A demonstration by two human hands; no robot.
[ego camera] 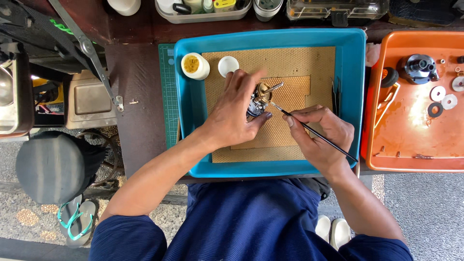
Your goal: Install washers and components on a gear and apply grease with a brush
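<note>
My left hand [235, 113] grips a small metal mechanical part [261, 96] with a brass-coloured piece, holding it over the tan perforated mat [299, 63] inside the blue tray [357, 72]. My right hand [316, 133] holds a thin black-handled brush [319, 131] like a pen, its fine tip touching the part's right side. A small open white jar of yellow paste [194, 65] and its white lid [228, 65] sit at the tray's far left corner.
An orange tray [411, 130] on the right holds a metal cylinder part [419, 67], washers and small pieces. A green cutting mat [167, 96] lies under the blue tray. Containers line the far edge. A dark stool [55, 166] and sandals [77, 220] are on the floor at left.
</note>
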